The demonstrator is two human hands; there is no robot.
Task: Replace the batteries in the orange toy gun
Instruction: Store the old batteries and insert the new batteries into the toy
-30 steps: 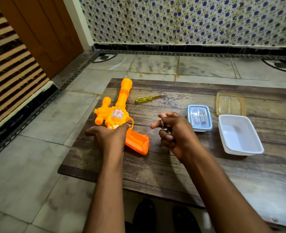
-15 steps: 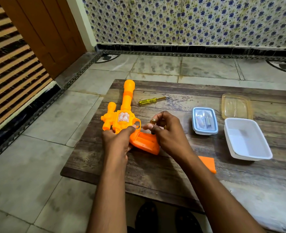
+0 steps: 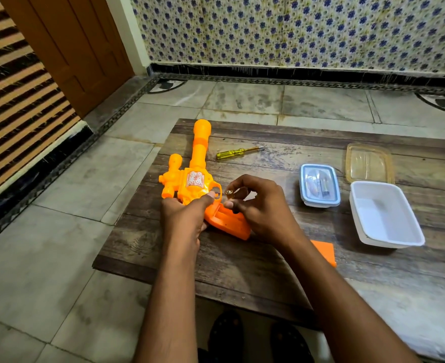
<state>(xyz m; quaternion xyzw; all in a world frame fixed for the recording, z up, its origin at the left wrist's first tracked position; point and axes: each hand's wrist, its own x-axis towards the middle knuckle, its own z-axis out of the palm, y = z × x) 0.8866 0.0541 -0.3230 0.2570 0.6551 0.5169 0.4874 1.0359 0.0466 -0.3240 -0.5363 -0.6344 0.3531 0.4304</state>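
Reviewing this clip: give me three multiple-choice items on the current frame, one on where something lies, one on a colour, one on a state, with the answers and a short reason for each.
1. Where does the screwdriver lie?
A. On the table, right of the toy gun's barrel
B. Inside the white tray
C. On the floor tiles

2. What colour is the screwdriver's handle?
A. Red
B. Yellow
C. Black

3. What is the right hand doing?
A. Resting flat on the table
B. Gripping the screwdriver
C. Pinching a battery over the gun's grip

Answers:
1. A: it lies on the wooden table beside the barrel of the toy gun.
2. B: the handle is clear yellow.
3. C: its fingertips hold a battery above the grip's open compartment, while the left hand holds the gun.
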